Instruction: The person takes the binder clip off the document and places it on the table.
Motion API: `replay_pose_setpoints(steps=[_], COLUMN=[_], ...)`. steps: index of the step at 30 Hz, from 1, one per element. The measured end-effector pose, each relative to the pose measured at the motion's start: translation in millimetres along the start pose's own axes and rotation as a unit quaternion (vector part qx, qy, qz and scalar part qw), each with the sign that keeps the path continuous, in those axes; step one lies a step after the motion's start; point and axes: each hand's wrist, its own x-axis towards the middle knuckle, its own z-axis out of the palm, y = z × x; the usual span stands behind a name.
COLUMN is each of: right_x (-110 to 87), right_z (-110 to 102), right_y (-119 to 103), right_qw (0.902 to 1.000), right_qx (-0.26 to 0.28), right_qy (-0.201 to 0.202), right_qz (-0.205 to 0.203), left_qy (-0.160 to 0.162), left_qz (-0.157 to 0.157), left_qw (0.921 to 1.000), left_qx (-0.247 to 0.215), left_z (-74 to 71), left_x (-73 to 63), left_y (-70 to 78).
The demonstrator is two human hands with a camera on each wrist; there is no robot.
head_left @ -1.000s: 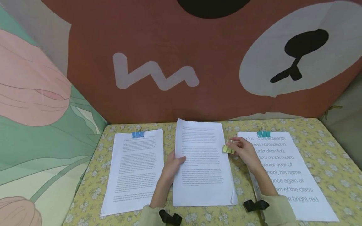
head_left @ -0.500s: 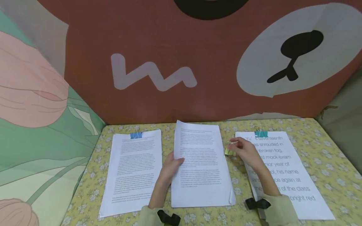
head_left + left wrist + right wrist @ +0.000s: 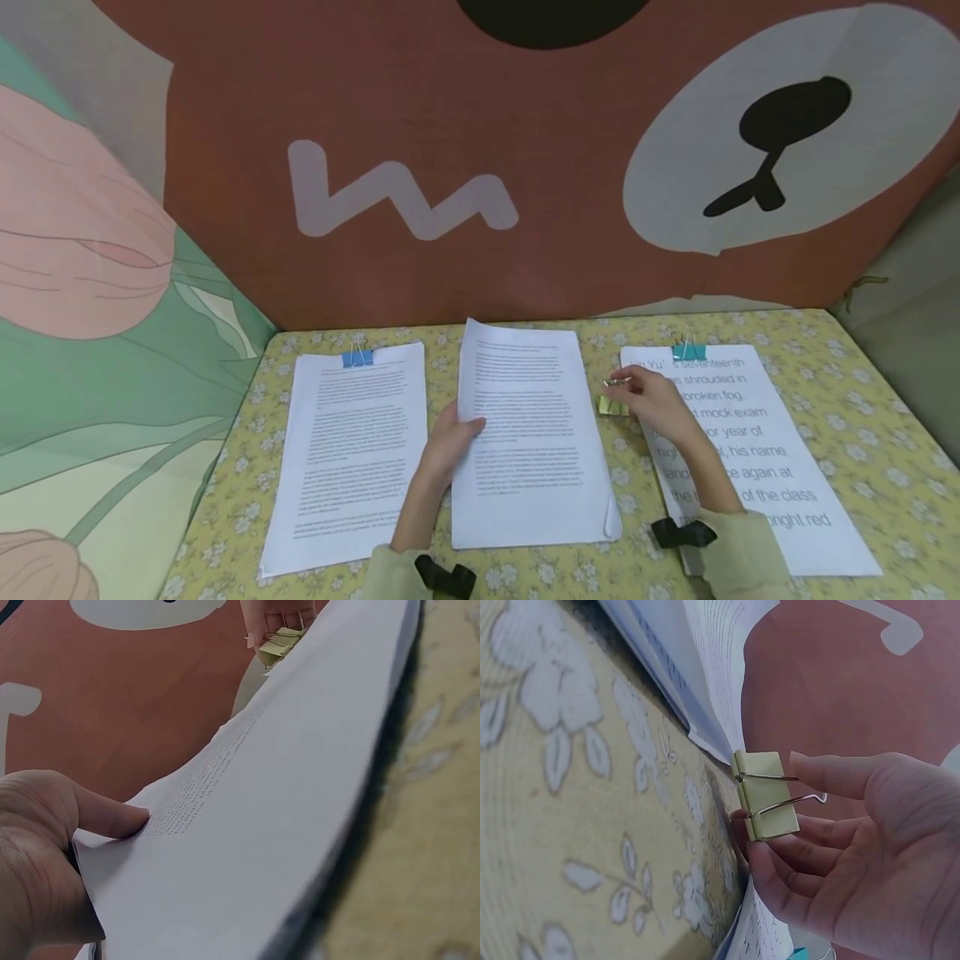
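Note:
My left hand [image 3: 448,443] grips the left edge of the middle stack of printed paper [image 3: 525,433], thumb on top. That stack's upper left corner lifts up a little, and its lower right corner is creased. Just right of the stack, my right hand [image 3: 660,407] holds a yellow binder clip [image 3: 769,795]. In the right wrist view its thumb is at the wire handles and the other fingers curl behind the clip. The clip's spine faces the flowered cloth, and no paper is between its jaws. The left wrist view shows the clip beyond the stack's far edge.
To the left lies a paper stack [image 3: 348,467] with a blue binder clip [image 3: 357,358] on its top edge. A large-print stack [image 3: 780,500] with a teal clip [image 3: 688,352] lies right, partly under my right forearm. Behind the flowered tabletop [image 3: 870,400] rises a printed backdrop [image 3: 390,275].
My right hand has shifted slightly right with the yellow binder clip, away from the middle stack's edge, and the clip has turned a little. My left hand keeps its hold on the stack.

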Motion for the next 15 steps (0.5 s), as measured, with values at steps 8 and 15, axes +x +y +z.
replay_pose_setpoints(steps=[8, 15], right_x=[-1.5, -3.4], right_z=[-1.4, -1.2], right_y=[-1.8, -4.2], right_qw=[0.9997, 0.9979], right_qx=[-0.017, -0.051], right_qy=[0.007, 0.015], right_qz=[-0.014, -0.036], left_qy=[-0.001, 0.0], left_qz=[0.0, 0.001], left_qw=[1.0, 1.0], left_qx=[-0.001, -0.006], left_z=[1.3, 2.5], left_x=[-0.2, -0.1], left_y=[1.0, 1.4])
